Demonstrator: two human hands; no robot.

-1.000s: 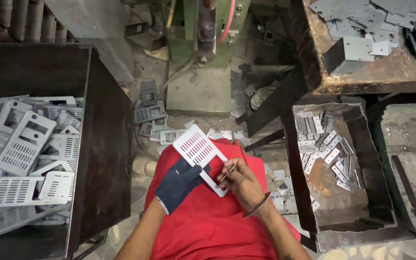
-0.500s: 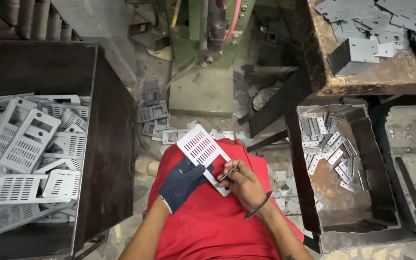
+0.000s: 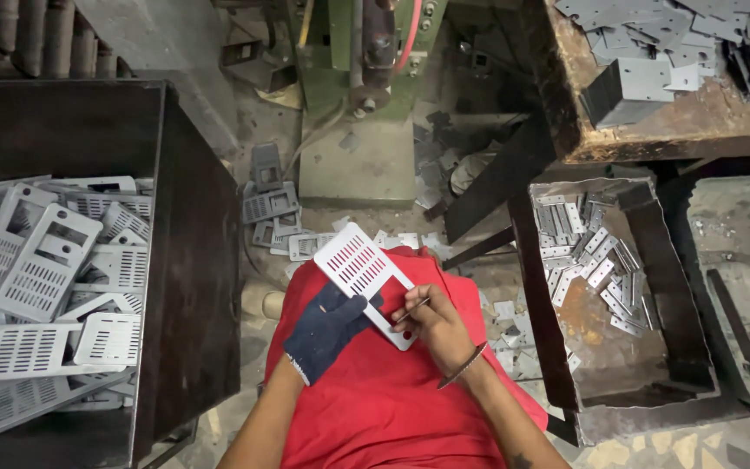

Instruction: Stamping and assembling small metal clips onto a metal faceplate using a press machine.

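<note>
Head view: slotted plate held over red lap.
Left, dark bin [image 3: 193,260] of grey plates; gloved left hand [image 3: 327,328] gripped slotted plate [image 3: 364,276] at lower edge; right hand [image 3: 436,326] pinched thin tool [image 3: 411,311] against it; right, metal tray [image 3: 653,260] of small pieces.

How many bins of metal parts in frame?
2. A large dark bin at left, heaped with slotted grey plates; a smaller rusty bin at right, holding small slotted strips. Loose plates also sit on the workbench, top right. Others may be out of view.
</note>
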